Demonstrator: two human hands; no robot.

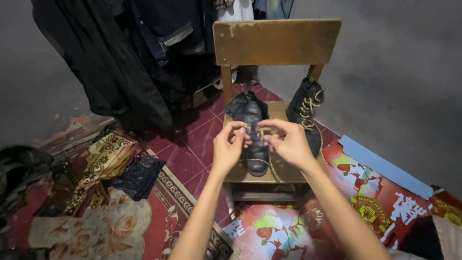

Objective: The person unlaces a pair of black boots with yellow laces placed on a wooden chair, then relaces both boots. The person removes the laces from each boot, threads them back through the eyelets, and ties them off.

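A black boot [252, 115] stands on the seat of a wooden chair [276, 42], toe toward me. My left hand [229, 145] and my right hand [287, 141] meet over its front, each pinching the yellow-and-black lace [262, 161], which loops down past the toe. A second black boot [306, 110] with the same lacing stands upright on the right of the seat, untouched.
Dark clothes [120, 58] hang behind the chair at the left. Folded patterned cloths [103, 166] lie on the red tiled floor at the left. A colourful printed mat [365, 202] and a blue strip [385, 166] lie by the grey wall at the right.
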